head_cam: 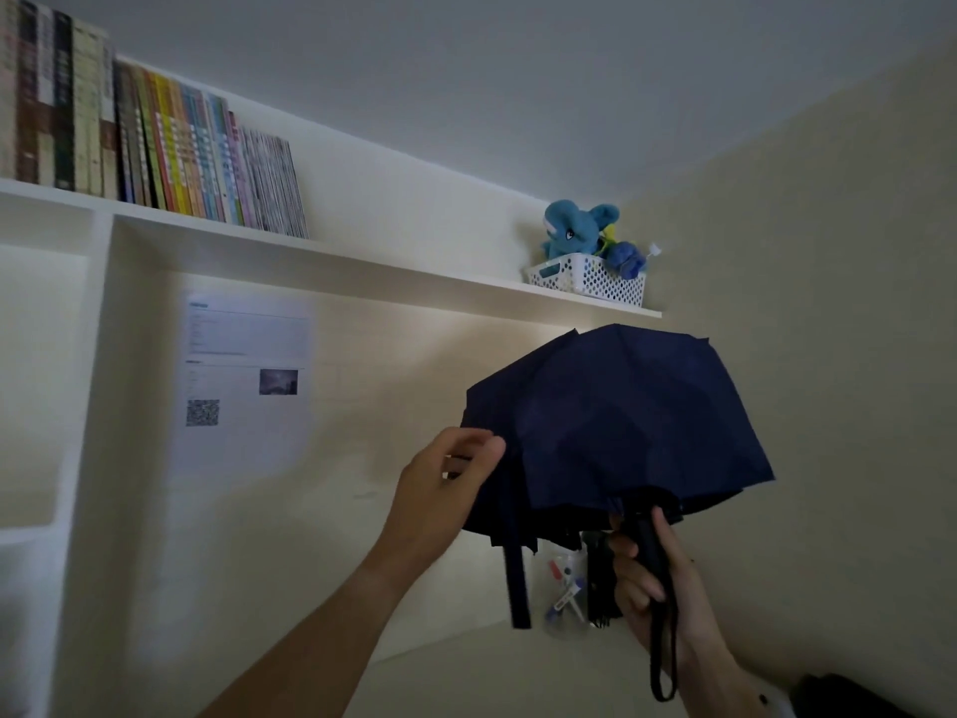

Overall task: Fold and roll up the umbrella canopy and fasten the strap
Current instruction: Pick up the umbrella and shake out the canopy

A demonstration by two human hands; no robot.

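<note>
Dim shelf [362, 261] behind — right hand [657, 588] grips handle [650, 546], left hand [445, 489] apparently pinching canopy [621, 417].

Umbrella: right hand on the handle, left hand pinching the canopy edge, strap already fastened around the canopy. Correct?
Not quite. In the head view the strap hangs loose below the navy canopy, unfastened. The rest stands: right hand on the handle, left hand at the canopy edge.
</note>
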